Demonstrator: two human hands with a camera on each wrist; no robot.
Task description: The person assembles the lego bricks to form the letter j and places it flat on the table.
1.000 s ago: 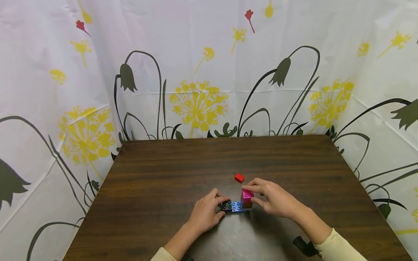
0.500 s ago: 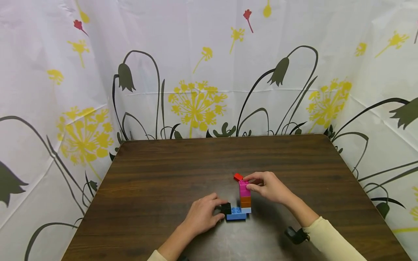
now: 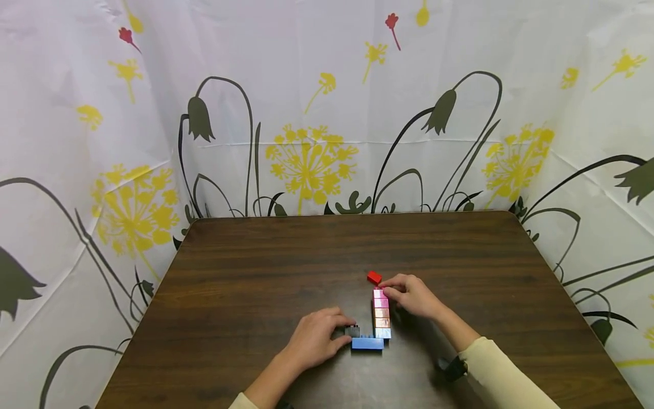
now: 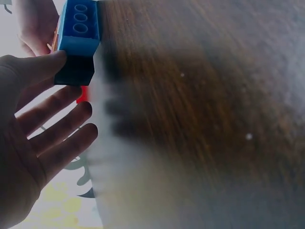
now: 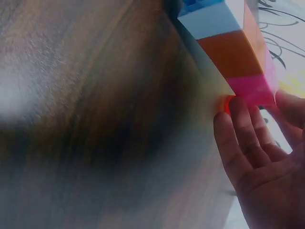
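My left hand [image 3: 319, 334] pinches the black toy brick [image 3: 352, 331] at the left end of a joined brick build. Beside it, a blue brick [image 3: 368, 343] forms the base, its underside rings showing in the left wrist view. From the base's right end runs a column: a pale blue brick [image 3: 382, 333], orange bricks [image 5: 233, 55] and pink bricks [image 3: 380, 299]. The column leans away from me. Its pink end is pinched between the thumb and fingers of my right hand [image 3: 413, 296]. The left hand's other fingers [image 4: 66, 143] are spread.
A loose red brick [image 3: 374, 277] lies on the dark wood table [image 3: 255, 267], just beyond the pink end. A white curtain [image 3: 306, 57] with flower prints hangs behind the table and along its sides.
The brick build has tipped from upright to leaning away from me, turning the blue base's side into view. My right hand has kept hold of the pink end throughout.
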